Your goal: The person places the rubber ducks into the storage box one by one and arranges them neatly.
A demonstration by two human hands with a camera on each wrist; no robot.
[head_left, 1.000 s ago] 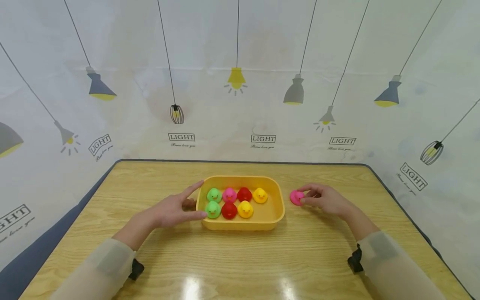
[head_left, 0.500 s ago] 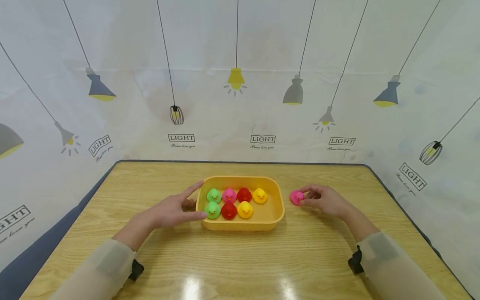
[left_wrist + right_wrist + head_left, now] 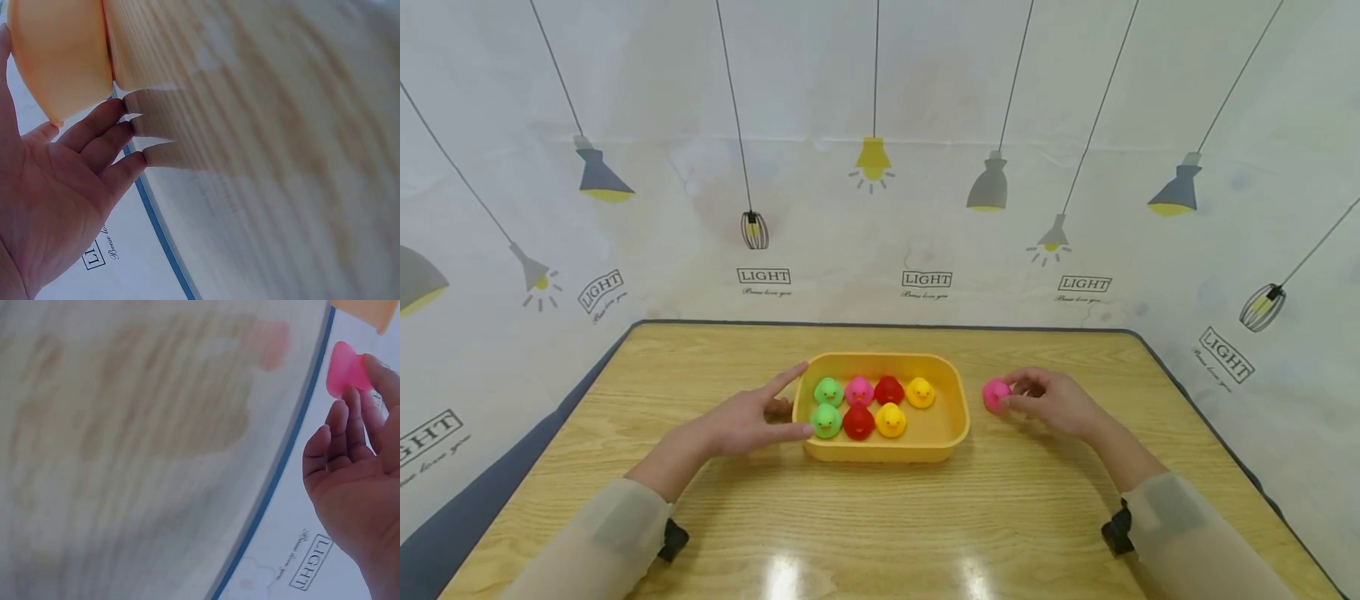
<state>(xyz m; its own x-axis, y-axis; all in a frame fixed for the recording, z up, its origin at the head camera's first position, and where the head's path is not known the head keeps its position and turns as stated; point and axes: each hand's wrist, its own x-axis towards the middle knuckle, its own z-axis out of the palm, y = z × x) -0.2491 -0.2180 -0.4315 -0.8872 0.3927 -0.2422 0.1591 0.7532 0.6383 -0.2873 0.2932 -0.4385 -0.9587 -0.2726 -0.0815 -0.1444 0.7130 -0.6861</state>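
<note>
My right hand (image 3: pixel 1054 402) pinches a pink rubber duck (image 3: pixel 996 394) between thumb and fingertips, just right of the yellow tub. In the right wrist view the pink duck (image 3: pixel 343 370) shows above the tabletop, its reflection apart from it. My left hand (image 3: pixel 747 418) spans the left end of the tub (image 3: pixel 880 452), index fingertip at the back corner and thumb at the front one. Its fingers lie fairly straight against the tub wall (image 3: pixel 62 50) in the left wrist view. Inside the tub, green ducks (image 3: pixel 827 421), a pink one, red ones (image 3: pixel 858 422) and yellow ones (image 3: pixel 891 420) stand in two rows.
The wooden table (image 3: pixel 880 525) is glossy and has a dark blue edge. Behind and at both sides hangs a white backdrop (image 3: pixel 820 167) printed with lamps. A bare patch of tub floor (image 3: pixel 932 427) shows at its front right. Black straps (image 3: pixel 1117 529) sit on both wrists.
The pink duck in my right hand has risen and tipped, shifting slightly right; its flat base no longer shows below it. My left hand and the tub have stayed put.
</note>
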